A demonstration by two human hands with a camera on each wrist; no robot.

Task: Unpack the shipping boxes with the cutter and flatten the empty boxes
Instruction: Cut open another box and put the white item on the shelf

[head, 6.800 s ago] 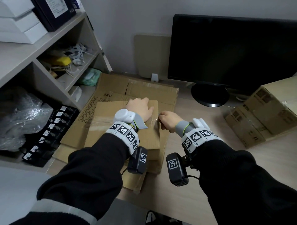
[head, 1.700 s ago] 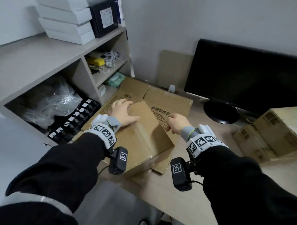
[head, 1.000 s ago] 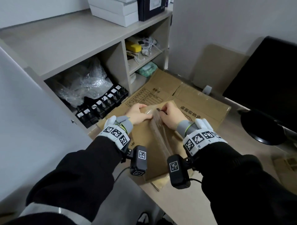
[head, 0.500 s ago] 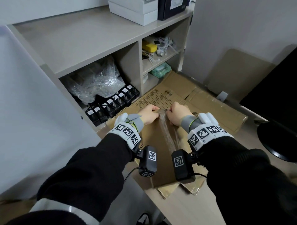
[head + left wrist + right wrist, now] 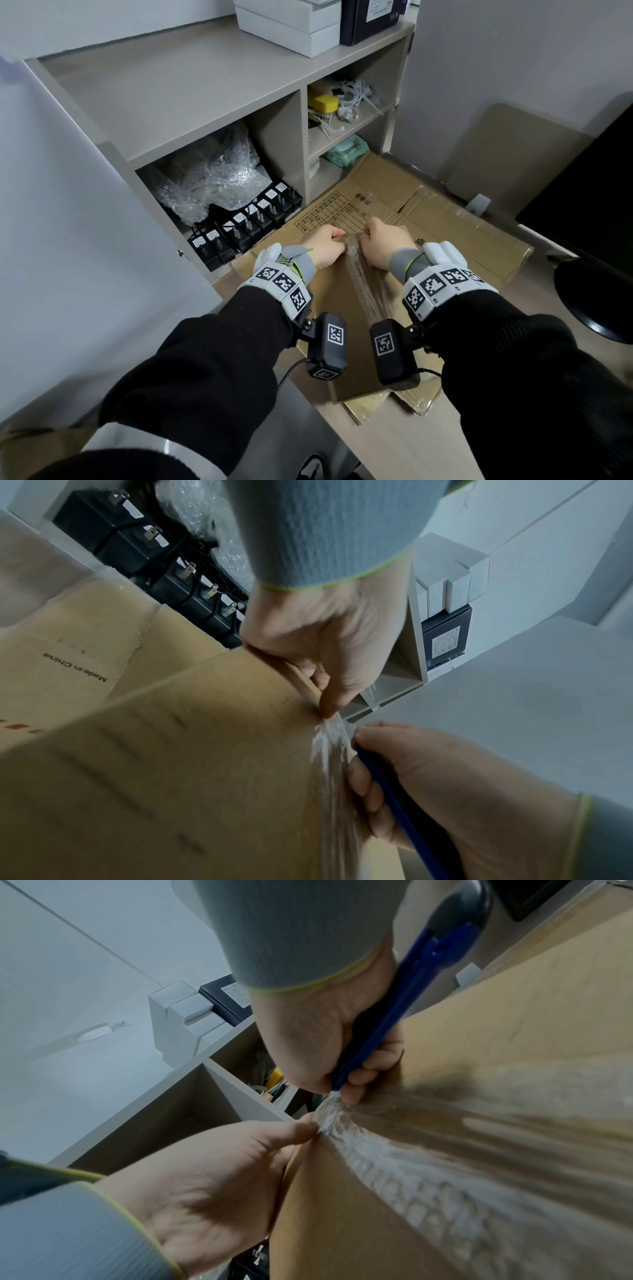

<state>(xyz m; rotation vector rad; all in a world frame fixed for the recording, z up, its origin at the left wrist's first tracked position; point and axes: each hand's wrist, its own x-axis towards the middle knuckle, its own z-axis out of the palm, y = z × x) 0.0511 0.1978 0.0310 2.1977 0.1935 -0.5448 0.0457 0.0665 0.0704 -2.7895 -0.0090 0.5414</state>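
Observation:
A brown shipping box lies on flattened cardboard on the desk, with a strip of clear tape running along its top toward me. At the far end of that strip my left hand pinches the box's edge, thumb on top. Just right of it my right hand grips the blue cutter, its front end at the crumpled tape end. The cutter's blade is hidden by my fingers. In the left wrist view the cutter crosses my right palm.
Flattened cardboard lies under the box and reaches back to the wall. A shelf unit on the left holds bubble wrap and a row of black power adapters. The monitor's round foot stands at the right. The desk's front edge is near me.
Both hands came together at the far end of the tape seam about a second ago and have stayed there. The tape end looks more crumpled now. The head view has shifted left.

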